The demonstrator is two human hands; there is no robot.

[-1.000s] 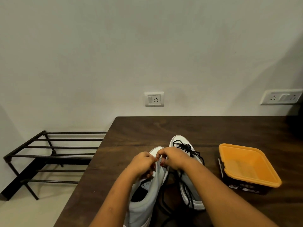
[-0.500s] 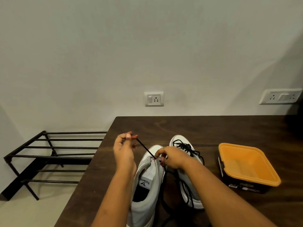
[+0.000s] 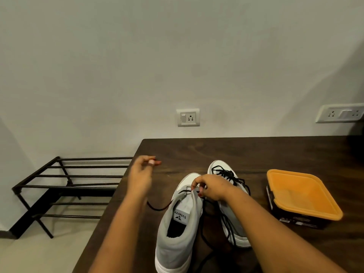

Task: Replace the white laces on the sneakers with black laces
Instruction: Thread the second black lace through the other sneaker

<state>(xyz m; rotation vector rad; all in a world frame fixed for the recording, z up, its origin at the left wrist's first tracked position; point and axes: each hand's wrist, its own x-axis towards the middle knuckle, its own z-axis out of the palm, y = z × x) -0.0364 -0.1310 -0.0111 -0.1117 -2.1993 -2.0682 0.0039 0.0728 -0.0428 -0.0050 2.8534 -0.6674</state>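
Note:
Two grey-white sneakers stand on the dark wooden table [image 3: 266, 152], toes pointing away from me. The right sneaker [image 3: 239, 236] carries a loose black lace [image 3: 226, 174]. My right hand [image 3: 213, 187] pinches the eyelet edge at the front of the left sneaker [image 3: 177, 241]. A second black lace [image 3: 157, 208] leaves that eyelet, sags to the left and passes out of sight behind my left forearm. My left hand [image 3: 140, 175] is raised left of the shoe with thumb and fingertips pinched together, slightly blurred. More black lace trails between the shoes.
An orange-rimmed black tub [image 3: 275, 173] sits on the table right of the sneakers. A black metal rack [image 3: 69, 176] stands on the floor beyond the table's left edge. Wall sockets [image 3: 188, 117] are mounted on the wall behind.
My left hand left the shoe and drew the black lace up and left. The lace, taut half a second ago, now sags. My right hand stayed at the eyelet.

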